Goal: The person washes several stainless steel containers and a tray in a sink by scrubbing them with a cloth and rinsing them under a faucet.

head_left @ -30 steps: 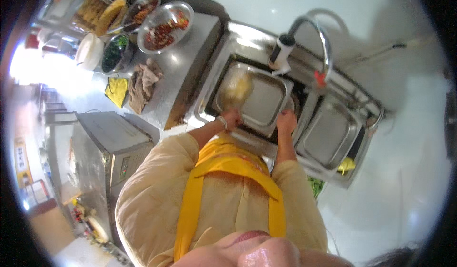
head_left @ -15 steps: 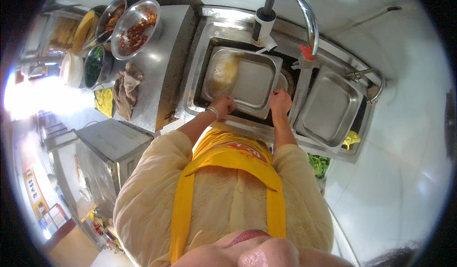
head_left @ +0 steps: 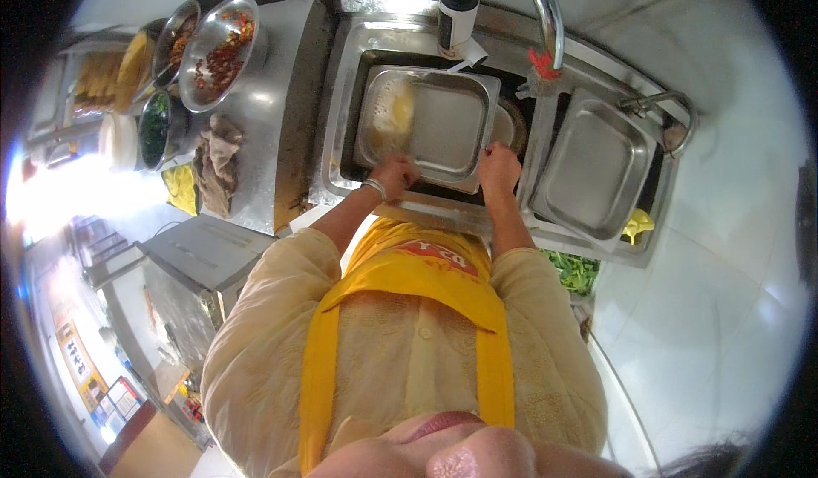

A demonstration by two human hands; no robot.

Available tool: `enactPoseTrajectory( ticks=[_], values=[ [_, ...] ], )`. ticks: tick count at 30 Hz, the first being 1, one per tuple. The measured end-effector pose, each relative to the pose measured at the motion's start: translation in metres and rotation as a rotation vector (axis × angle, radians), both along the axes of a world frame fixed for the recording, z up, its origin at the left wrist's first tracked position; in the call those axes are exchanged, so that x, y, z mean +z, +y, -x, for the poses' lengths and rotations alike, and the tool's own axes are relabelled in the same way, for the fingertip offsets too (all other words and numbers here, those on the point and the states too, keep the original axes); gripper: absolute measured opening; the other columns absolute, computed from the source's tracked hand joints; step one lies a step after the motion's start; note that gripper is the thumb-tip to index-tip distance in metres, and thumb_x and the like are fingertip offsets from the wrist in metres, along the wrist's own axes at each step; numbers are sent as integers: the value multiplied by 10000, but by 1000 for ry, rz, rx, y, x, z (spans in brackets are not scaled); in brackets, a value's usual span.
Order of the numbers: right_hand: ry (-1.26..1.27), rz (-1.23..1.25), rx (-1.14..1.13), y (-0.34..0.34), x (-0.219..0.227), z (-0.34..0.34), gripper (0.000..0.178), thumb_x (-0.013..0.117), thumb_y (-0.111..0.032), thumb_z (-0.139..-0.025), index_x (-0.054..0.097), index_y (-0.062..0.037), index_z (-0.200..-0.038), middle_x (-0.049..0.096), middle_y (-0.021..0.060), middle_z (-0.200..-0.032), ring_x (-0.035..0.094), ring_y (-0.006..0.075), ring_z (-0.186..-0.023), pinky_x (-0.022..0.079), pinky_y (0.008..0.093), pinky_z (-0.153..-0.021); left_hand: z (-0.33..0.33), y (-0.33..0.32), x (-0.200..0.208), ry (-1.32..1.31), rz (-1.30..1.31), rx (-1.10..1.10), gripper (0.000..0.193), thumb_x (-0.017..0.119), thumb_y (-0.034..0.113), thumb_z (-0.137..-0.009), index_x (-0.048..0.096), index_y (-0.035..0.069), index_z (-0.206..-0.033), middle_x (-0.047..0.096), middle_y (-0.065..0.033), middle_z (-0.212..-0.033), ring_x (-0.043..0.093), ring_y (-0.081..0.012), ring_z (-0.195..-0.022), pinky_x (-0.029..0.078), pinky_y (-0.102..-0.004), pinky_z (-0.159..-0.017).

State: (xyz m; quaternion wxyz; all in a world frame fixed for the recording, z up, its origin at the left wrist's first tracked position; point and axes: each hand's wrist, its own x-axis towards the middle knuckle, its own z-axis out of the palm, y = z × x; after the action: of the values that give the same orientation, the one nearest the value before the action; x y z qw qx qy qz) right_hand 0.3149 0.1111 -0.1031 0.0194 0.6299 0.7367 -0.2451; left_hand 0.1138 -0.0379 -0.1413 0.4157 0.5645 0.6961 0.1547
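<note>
A rectangular steel pan (head_left: 457,127) lies in the left sink basin (head_left: 354,43), with yellowish, foamy liquid (head_left: 392,113) at its left side. My left hand (head_left: 394,177) is closed at the pan's near left edge, its fingertips partly hidden. At the near right corner, my right hand (head_left: 499,169) has its fingers curled around the rim. Beyond the pan's right side, part of a round metal vessel (head_left: 509,124) shows in the basin.
A second steel pan (head_left: 594,167) rests over the right basin beside a yellow cloth (head_left: 637,224). A curved faucet (head_left: 550,18) and a white-and-black bottle (head_left: 457,22) stand behind. On the left counter are a bowl of chopped chillies (head_left: 223,56) and a brown rag (head_left: 217,163).
The whole view has shifted slightly. Both hands stay at the pan's near edge, and the foamy liquid still lies at its left side.
</note>
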Motion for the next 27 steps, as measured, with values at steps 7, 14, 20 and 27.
enactPoseTrajectory(
  ticks=[7, 14, 20, 27],
  values=[
    [31, -53, -29, -5, -3, -1, 206, 662, -244, -769, 665, -52, -842, 660, 129, -812, 642, 296, -759, 512, 405, -669, 9, -12, -54, -66, 29, 22, 84, 628, 7, -661, 620, 85, -691, 570, -126, -856, 560, -300, -820, 465, -366, -720],
    [2, 73, -112, 3, -16, -2, 289, 661, -315, -760, 673, -53, -882, 660, 135, -838, 641, 306, -779, 513, 425, -670, 5, -6, -10, 136, 33, -83, 106, 633, 7, -657, 659, 89, -720, 565, -137, -865, 552, -320, -851, 472, -369, -750],
    [15, 126, -130, 5, 3, 11, 413, 679, -441, -741, 647, -54, -881, 647, 113, -785, 633, 276, -763, 505, 403, -656, 14, -12, -20, 106, -69, -91, 92, 597, -25, -676, 643, 36, -728, 591, -139, -860, 569, -312, -861, 473, -381, -765],
    [-4, 104, -68, 8, 21, 22, 312, 671, -314, -716, 661, -46, -875, 661, 153, -816, 650, 332, -746, 515, 437, -665, 22, -7, -6, 13, -170, 21, 138, 600, 1, -718, 619, 35, -850, 619, -127, -895, 589, -291, -838, 481, -355, -741]
  ],
)
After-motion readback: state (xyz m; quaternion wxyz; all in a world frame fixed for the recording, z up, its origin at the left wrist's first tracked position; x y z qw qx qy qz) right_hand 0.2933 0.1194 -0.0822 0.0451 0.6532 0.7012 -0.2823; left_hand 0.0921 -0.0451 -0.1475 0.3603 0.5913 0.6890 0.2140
